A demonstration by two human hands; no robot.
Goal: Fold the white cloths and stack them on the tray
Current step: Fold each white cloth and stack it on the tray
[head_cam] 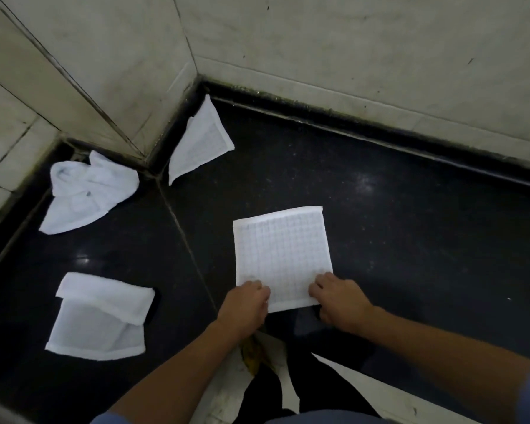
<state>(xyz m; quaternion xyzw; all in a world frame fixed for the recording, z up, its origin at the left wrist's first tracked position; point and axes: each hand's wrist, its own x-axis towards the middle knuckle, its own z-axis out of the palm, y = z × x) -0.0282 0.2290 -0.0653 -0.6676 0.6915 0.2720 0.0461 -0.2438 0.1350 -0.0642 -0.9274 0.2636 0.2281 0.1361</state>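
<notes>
- The cloth [280,255] is lying flat on the dark surface [410,240]. The left hand [245,304] and right hand [340,301] are pinching its near corners with curled fingers.
- Risk, as I am judging it: one hand lifting faster is likely skewing the fold, and a loose pinch is risking a dropped corner.
- Others are waiting: a corner cloth [201,145] leaning on the wall [349,41], a crumpled cloth [89,191] at left, and a half-folded cloth [101,319] nearer.
- Nothing is blocking the far edge. I am not making out any tray.
</notes>
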